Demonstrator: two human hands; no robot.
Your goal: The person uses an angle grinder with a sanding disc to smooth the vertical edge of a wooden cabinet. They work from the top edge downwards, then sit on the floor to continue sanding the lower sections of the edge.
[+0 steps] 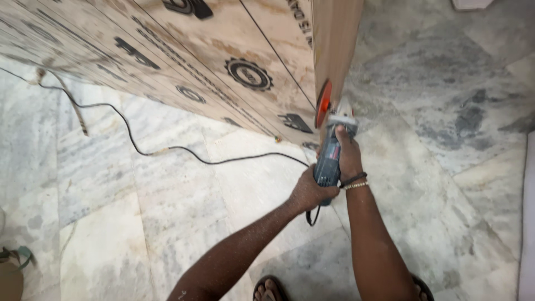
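Head view: both hands, left [311,192] and right [349,158], clenched around grinder [329,159] at plywood edge [333,50].

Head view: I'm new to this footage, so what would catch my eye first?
At centre, both hands grip a blue-grey angle grinder, left hand at its rear, right hand near the head, its orange disc against the edge of a big printed plywood sheet. A black cord trails left over the marble floor.

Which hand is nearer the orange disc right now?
Right. The right hand grips the grinder near its head, just below the orange disc; the left hand holds the rear of the body, farther back.
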